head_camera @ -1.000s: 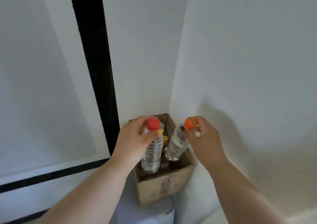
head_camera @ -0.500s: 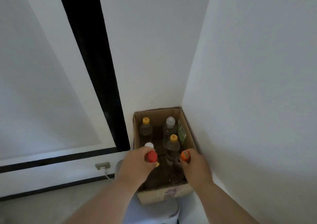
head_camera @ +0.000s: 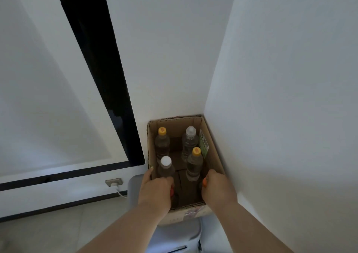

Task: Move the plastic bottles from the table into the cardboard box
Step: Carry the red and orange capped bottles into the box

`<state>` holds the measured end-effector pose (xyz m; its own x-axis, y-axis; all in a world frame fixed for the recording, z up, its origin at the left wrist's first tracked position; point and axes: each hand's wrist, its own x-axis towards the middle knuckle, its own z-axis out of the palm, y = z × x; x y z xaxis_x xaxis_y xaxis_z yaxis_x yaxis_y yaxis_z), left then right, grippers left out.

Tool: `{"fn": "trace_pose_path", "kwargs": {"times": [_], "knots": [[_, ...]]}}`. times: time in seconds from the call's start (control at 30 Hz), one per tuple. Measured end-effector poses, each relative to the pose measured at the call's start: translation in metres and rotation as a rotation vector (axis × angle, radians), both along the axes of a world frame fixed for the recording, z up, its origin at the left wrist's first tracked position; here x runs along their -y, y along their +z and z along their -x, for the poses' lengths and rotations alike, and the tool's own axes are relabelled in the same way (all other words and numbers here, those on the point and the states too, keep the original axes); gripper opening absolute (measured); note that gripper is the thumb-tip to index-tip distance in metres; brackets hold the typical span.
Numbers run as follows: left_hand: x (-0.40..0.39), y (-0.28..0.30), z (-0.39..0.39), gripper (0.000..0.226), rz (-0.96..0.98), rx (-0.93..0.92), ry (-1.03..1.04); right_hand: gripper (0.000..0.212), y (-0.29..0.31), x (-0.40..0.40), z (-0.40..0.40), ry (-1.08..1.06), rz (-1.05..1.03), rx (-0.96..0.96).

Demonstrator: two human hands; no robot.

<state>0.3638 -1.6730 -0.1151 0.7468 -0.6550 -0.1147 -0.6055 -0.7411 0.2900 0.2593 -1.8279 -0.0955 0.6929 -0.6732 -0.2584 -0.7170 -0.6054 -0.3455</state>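
Note:
An open cardboard box (head_camera: 212, 146) stands in the wall corner on a grey seat. Inside it stand several clear plastic bottles: one with a yellow cap (head_camera: 162, 131) at the far left, a clear-capped one (head_camera: 190, 131) at the far right, another yellow-capped one (head_camera: 196, 151) and a white-capped one (head_camera: 166, 161). My left hand (head_camera: 155, 191) is down in the box's near left part, closed on the red-capped bottle (head_camera: 171, 191). My right hand (head_camera: 218, 189) is in the near right part, closed on the orange-capped bottle (head_camera: 204, 183). Both bottles' bodies are hidden.
White walls meet right behind and to the right of the box. A black-framed panel (head_camera: 100, 74) runs along the left. A wall socket with a white cable (head_camera: 114, 182) sits low on the left. The grey seat (head_camera: 133, 188) holds the box above a tiled floor.
Both hands have lowered their bottles from above the box down inside it. The view has tilted down, showing more of the box's inside.

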Motion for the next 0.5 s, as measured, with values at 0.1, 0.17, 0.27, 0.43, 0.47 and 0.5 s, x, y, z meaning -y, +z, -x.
{"fn": "trace_pose_path", "kwargs": {"times": [0.1,0.17,0.27,0.43,0.47,0.5], "knots": [[0.002,0.004,-0.005,0.02,-0.151,0.035,-0.138,0.017,0.003,0.0,-0.003,0.022,0.0,-0.032],[0.004,0.006,-0.003,0.017,-0.144,0.025,-0.123,0.017,0.005,0.0,-0.004,0.047,0.0,-0.043],[0.006,0.012,0.002,0.009,-0.088,-0.024,-0.084,0.013,0.005,-0.001,-0.005,0.09,0.005,-0.071],[0.004,0.009,0.002,0.008,-0.097,-0.068,-0.088,0.01,0.005,-0.003,-0.007,0.105,0.005,-0.085],[0.003,0.008,0.001,0.009,-0.102,-0.064,-0.091,0.011,0.005,-0.003,-0.007,0.106,0.014,-0.085],[0.003,0.008,0.001,0.01,-0.102,-0.062,-0.091,0.011,0.005,-0.004,-0.007,0.108,0.021,-0.085]]}}
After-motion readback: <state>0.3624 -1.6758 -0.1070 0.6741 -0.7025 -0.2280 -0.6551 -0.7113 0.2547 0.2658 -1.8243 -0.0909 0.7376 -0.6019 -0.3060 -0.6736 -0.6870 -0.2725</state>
